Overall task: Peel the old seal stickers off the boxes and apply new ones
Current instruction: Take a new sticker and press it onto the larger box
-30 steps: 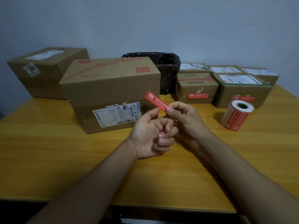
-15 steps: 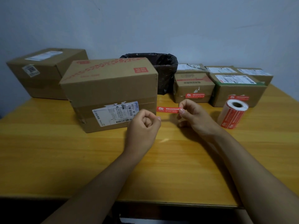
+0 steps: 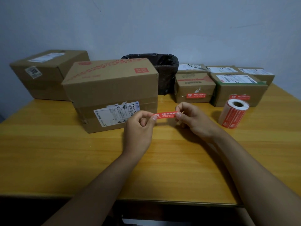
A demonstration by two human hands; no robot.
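Seen from 1 head-worn wide-angle camera, looking forward and down across a wooden table [image 3: 48,160]. Near edge of the table low in the frame, with both forearms entering from the bottom corners. Left hand [image 3: 138,128] and right hand [image 3: 193,121] close to the lens, near frame centre, framed against cardboard boxes [image 3: 110,88] along the far side and a blue-grey wall [image 3: 162,26] filling the upper third. Straight edges bowed toward the margins by the wide lens. Dark space under the table visible along the bottom. No 2nd view, so no shared part of the scene.
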